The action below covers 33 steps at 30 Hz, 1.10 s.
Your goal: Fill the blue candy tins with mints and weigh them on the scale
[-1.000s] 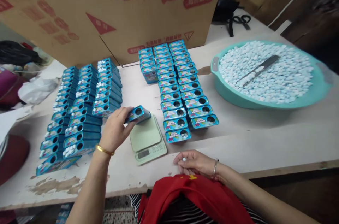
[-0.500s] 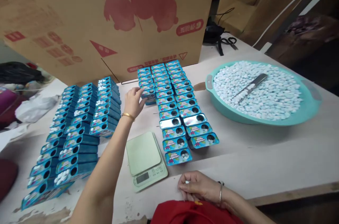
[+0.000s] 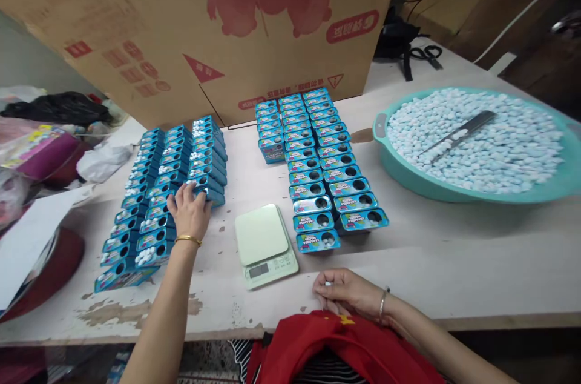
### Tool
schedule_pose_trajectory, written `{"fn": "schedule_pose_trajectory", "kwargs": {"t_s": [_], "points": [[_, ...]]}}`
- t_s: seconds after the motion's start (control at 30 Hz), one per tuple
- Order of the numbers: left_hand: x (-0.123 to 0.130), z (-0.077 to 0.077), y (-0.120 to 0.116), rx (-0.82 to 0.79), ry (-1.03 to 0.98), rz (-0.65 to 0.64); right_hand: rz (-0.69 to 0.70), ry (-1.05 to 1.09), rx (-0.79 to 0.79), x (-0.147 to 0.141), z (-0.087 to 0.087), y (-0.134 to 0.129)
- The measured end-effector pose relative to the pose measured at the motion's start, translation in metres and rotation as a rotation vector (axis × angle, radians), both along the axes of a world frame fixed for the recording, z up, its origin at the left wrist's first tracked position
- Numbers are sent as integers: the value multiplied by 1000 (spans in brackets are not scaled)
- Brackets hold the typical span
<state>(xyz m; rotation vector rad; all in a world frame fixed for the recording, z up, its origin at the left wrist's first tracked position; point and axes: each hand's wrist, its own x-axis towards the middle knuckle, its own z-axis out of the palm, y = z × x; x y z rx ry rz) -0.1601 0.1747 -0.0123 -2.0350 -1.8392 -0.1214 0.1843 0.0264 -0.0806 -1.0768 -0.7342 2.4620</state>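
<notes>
My left hand (image 3: 189, 214) reaches over the left group of blue candy tins, fingers curled at the nearest blue candy tin (image 3: 215, 195) of its right-hand row. That tin's lower part and the hand's fingertips are partly hidden. Loosely closed near the table edge, my right hand (image 3: 347, 292) has a white candy (image 3: 327, 284) showing between its fingers. Between the hands lies a pale green kitchen scale (image 3: 262, 235) with nothing on its plate. A second group of tins (image 3: 313, 205) stands beyond it, many with a round dark opening on top.
A large turquoise basin (image 3: 408, 175) full of white candies stands at the right, with a flat metal blade (image 3: 472, 126) lying on them. A big cardboard box (image 3: 281, 57) closes off the back. Scissors (image 3: 426, 52) lie behind, a red bowl (image 3: 68, 257) with papers at the left.
My left hand has gone from the short row of the middle group to the left group's tins. My right hand stays closed near the table edge. The view has shifted.
</notes>
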Motion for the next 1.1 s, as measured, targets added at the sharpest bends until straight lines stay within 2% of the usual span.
{"fn": "schedule_pose_trajectory", "kwargs": {"t_s": [0.1,0.2,0.27,0.33,0.4,0.53,0.63,0.73,0.83,0.93,1.03,1.1], "points": [[17,28,-13,-23,0,-105,-37,2,18,-1,-1,-2],[48,61,-33,-136,-31,-224,-66,-1,8,-1,1,-3],[72,74,-46,-227,-36,-311,-56,-5,4,-1,5,-4],[94,75,-54,-313,-17,-382,-38,-9,6,0,9,-5],[109,69,-57,-386,9,-424,-31,-15,7,2,13,-7],[116,57,-56,-444,-20,-455,-60,-20,2,7,14,-11],[106,65,-60,-345,-199,-485,-85,-22,-9,10,13,-13],[86,72,-73,-156,-452,-396,-72,-67,-4,12,14,-12],[62,58,-93,-34,-626,-189,4,-139,22,13,19,-11],[39,24,-116,-68,-732,-25,73,-190,80,12,32,-9],[27,-9,-137,-138,-803,65,136,-211,164,8,50,-2],[24,-22,-147,-159,-843,98,181,-226,246,5,66,6]]}}
